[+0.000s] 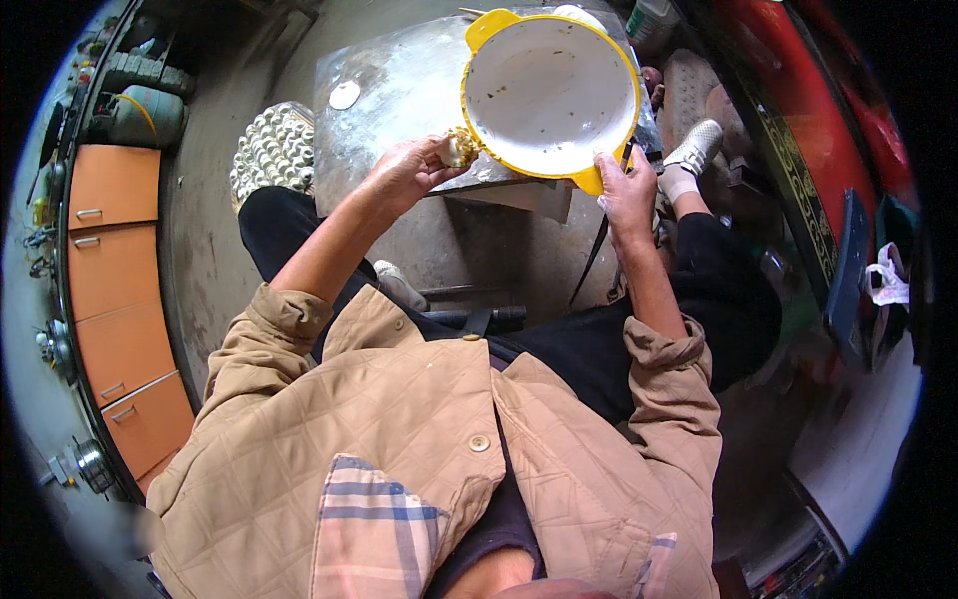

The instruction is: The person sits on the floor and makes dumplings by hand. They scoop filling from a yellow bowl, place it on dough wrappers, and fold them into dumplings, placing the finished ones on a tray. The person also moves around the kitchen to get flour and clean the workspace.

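My left hand pinches a round of pale dough with crumbly yellow-brown filling on it, close to the rim of a large bowl. The bowl is white inside with a yellow rim and handles. Bits of filling cling to its inner wall and rim. It is tilted so its inside faces me. My right hand grips the bowl's near handle. A thin dark stick also shows at its fingers; its full shape is hidden. Below lies a flour-dusted low table with one flat dough round.
Left of the table stands a round tray of several shaped dough pieces. Part of a white thing shows behind the bowl. Orange cabinets and a gas cylinder line the left side. A red cabinet stands right.
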Demonstrator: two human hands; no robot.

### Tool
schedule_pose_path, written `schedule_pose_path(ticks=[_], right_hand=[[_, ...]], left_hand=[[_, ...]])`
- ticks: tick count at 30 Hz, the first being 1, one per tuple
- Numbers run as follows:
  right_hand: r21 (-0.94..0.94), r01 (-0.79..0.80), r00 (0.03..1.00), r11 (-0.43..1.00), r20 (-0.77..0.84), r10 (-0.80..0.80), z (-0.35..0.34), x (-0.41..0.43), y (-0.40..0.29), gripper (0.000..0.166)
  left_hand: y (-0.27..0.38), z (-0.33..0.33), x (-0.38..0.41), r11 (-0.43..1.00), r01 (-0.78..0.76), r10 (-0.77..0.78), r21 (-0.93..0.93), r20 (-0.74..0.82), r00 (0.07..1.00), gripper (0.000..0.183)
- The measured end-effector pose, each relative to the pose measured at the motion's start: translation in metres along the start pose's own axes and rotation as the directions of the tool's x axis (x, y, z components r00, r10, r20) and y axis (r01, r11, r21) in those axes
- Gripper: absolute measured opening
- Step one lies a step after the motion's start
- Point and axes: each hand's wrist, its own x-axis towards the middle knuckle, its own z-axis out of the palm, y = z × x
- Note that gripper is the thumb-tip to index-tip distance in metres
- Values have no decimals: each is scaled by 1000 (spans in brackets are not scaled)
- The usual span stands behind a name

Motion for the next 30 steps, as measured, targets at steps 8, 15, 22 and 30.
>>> schedule_pose_path(ticks=[8, 15, 22, 30], right_hand=[[-138, 174, 980, 975, -70, -185, 10, -3, -24, 17], [-333, 330, 931, 883, -40, -363, 25, -15, -51, 45], [-386, 439, 877, 811, -9, -480, 35, -25, -72, 50], [-522, 440, 863, 731, 22, -504, 37, -28, -75, 52]], left_hand=[[-10, 8, -9, 996, -90, 90, 11, -19, 996, 30], [-6, 45, -13, 980, -161, 174, -120, 109, 979, 38], [-5, 65, -18, 960, -173, 196, -218, 86, 977, 42], [0, 74, -21, 949, -241, 251, -202, 27, 968, 32]])
